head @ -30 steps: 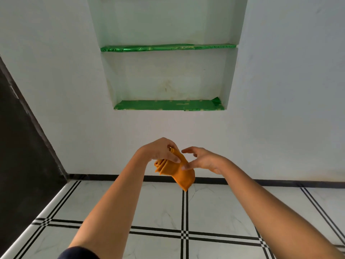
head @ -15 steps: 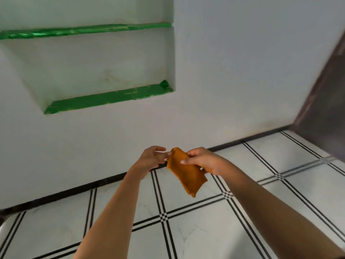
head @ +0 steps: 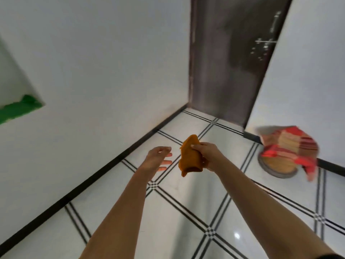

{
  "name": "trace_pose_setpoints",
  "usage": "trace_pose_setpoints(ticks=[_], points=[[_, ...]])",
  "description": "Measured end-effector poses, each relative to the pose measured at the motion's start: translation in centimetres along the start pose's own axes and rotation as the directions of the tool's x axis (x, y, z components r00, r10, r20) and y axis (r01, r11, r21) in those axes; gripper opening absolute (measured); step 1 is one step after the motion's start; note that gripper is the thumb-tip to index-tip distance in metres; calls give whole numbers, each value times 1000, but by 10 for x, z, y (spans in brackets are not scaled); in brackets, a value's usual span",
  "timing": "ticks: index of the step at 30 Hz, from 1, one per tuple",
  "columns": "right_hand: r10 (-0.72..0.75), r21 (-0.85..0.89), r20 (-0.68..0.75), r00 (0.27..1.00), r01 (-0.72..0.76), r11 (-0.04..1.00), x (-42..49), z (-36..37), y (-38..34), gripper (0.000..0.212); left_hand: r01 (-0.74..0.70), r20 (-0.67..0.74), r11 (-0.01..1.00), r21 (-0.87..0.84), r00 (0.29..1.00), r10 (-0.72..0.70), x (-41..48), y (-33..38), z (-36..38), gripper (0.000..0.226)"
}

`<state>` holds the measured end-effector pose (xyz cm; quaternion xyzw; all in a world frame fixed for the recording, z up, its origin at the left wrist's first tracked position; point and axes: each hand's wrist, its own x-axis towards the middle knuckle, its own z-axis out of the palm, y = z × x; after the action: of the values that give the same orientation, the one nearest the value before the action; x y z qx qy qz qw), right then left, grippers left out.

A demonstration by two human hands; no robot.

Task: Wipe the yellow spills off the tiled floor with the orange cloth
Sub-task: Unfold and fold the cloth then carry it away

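Observation:
My right hand (head: 207, 156) grips the folded orange cloth (head: 189, 157) in mid-air, above the white tiled floor (head: 179, 212) with its black double lines. The cloth hangs down from my thumb and fingers. My left hand (head: 158, 159) is just left of the cloth, apart from it, fingers spread and empty. No yellow spill shows on the tiles in view.
A dark door (head: 229, 58) stands in the corner ahead. At the right wall, a red and cream striped cloth (head: 291, 146) lies over a round basket-like thing (head: 276, 166) on the floor. A green-lined wall niche (head: 16, 109) is at far left. A black skirting (head: 112, 161) runs along the wall.
My view has swung right, from the niche to the door corner. My left hand let go of the cloth, which now hangs from my right hand alone.

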<state>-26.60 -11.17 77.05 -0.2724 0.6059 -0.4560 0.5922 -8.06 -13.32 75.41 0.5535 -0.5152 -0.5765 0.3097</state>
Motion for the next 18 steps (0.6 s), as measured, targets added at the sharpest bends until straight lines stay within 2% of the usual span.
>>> trace_pose_setpoints(ticks=[7, 12, 18], points=[[14, 176, -290, 957, 39, 984, 27, -177, -41, 48, -24, 215, 1000, 13, 976, 21, 71, 54, 187, 33], [22, 257, -395, 918, 87, 963, 56, -280, -66, 51, -58, 363, 996, 61, 931, 32, 129, 84, 293, 35], [26, 320, -510, 860, 162, 934, 120, -393, -105, 50, -78, 466, 995, 64, 884, 40, 224, 121, 418, 34]])
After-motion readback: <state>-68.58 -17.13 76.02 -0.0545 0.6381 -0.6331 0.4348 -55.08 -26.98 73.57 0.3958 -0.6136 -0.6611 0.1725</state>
